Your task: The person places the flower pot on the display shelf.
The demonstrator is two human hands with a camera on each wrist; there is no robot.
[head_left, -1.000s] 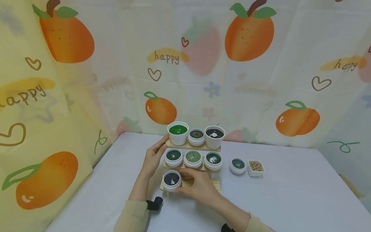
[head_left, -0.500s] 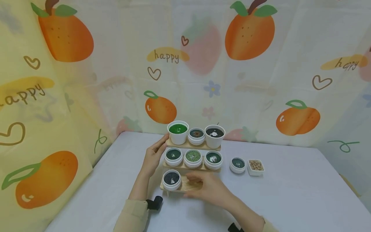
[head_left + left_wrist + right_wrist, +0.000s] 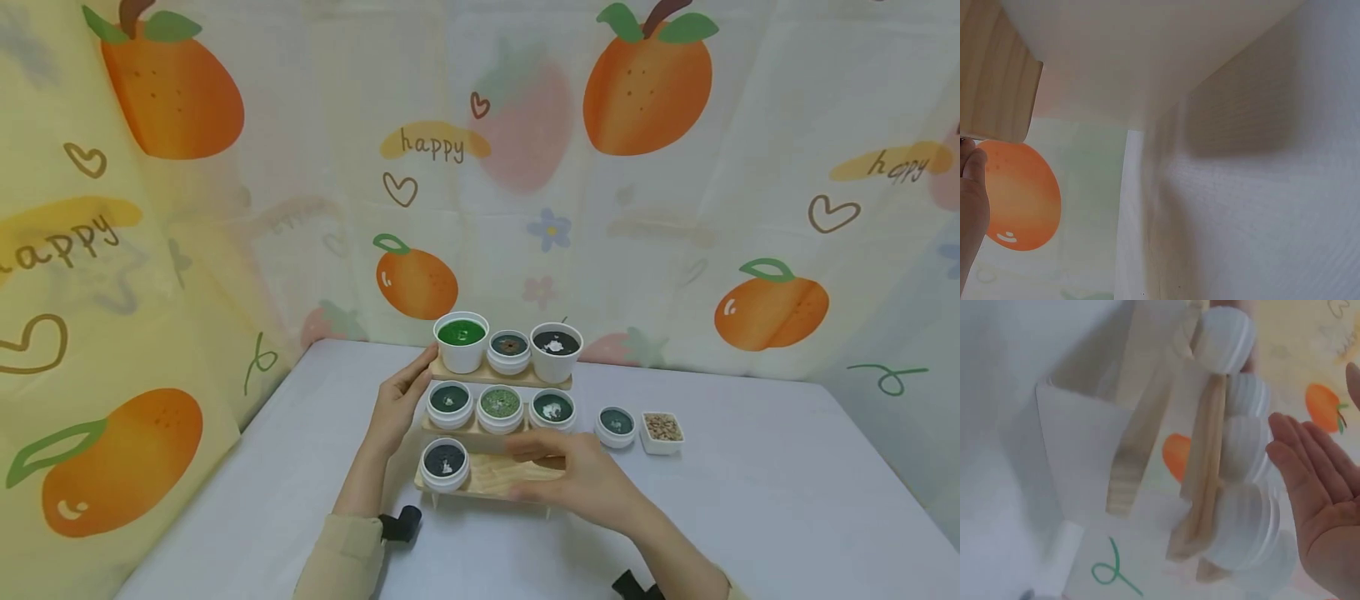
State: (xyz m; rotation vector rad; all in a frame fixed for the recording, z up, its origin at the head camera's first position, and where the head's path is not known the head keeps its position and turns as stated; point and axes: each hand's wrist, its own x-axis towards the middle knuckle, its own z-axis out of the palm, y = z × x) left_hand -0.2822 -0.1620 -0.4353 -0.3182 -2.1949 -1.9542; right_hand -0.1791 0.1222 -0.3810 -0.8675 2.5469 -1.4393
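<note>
A three-tier wooden display rack [image 3: 498,477] stands in the middle of the table. On its lowest tier, at the left end, sits a white round jar [image 3: 445,465] with dark contents. My left hand [image 3: 395,407] holds the left end of the top tier. In the left wrist view, fingertips meet the edge of a wooden board [image 3: 997,81]. Over the right part of the lowest tier is my right hand [image 3: 585,477], thumb and fingers apart with nothing between them. The right wrist view shows that hand [image 3: 1329,506] beside the jars, palm visible.
The middle tier carries three jars, including a speckled green one [image 3: 500,406]. Up top are a green-filled cup [image 3: 461,343], a small jar [image 3: 508,353] and a dark-filled cup [image 3: 556,352]. Right of the rack stand a jar [image 3: 616,427] and a square dish [image 3: 662,435] of tan bits.
My right hand has let go of the jar on the lowest tier and moved right along that tier. My left hand has stayed at the top tier.
</note>
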